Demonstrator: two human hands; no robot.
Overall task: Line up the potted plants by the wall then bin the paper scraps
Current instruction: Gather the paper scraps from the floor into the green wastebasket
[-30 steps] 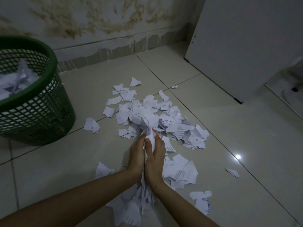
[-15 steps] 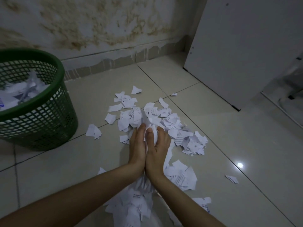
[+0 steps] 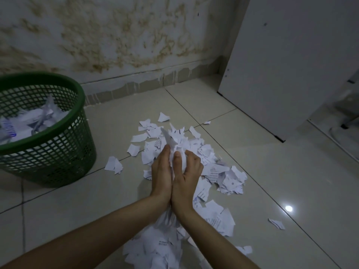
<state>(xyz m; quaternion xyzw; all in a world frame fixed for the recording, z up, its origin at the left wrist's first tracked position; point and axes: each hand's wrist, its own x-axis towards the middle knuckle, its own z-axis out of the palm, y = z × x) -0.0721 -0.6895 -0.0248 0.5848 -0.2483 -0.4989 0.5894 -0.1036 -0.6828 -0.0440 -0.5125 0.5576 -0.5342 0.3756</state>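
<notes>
Paper scraps (image 3: 211,171) now bunch higher between the left hand (image 3: 161,171) and right hand (image 3: 185,175), seemingly pressed together, ready for the bin (image 3: 58,152).

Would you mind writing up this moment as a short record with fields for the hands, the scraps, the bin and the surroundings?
left hand: left hand pressed against the right, clasping a bunch of paper
right hand: right hand gripping the same bunch, fingers curled round it
paper scraps: paper scraps strewn over the floor tiles, before and beneath the hands
bin: green mesh bin to the left, upright, already holding paper
surroundings: stained wall behind; white panel at right
potted plants: none in view
</notes>
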